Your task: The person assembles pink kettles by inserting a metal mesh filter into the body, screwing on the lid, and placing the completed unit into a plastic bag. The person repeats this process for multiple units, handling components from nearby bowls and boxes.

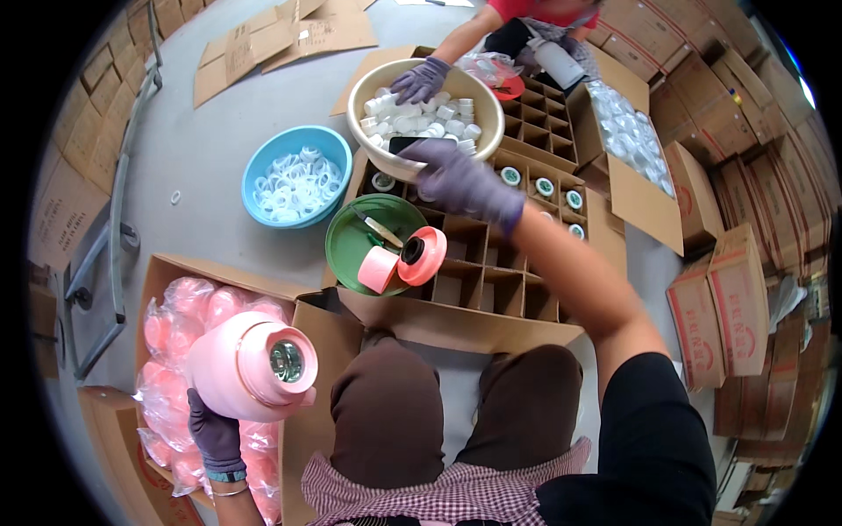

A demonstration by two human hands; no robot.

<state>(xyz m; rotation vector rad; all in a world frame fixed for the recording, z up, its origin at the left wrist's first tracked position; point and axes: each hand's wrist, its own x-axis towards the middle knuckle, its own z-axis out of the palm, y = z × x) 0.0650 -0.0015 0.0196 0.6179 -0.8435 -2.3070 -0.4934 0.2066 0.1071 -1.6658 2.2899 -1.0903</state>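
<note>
My gloved left hand (216, 436) grips a pink vacuum flask (235, 368) from below. The flask lies tilted, its uncapped metal-lined mouth facing right. My gloved right hand (456, 180) is over the near rim of a cream basin (357, 114) full of white plastic stoppers (445, 114). Its fingers reach leftward, partly bent, and I see nothing held in them. Beside those fingers is a flat black object (399, 144), partly covered by the hand. Below, a green basin (340, 250) holds a pink cup (377, 269), a pink lid with a black centre (423, 255) and a slim tool (377, 226).
A co-worker's gloved hand (421, 81) reaches into the cream basin. At left stands a blue basin (254, 206) of clear rings. Bagged pink parts fill a carton (210, 267) under my left hand. A divided carton (504, 324) holds several flasks. Stacked boxes (719, 307) line the right.
</note>
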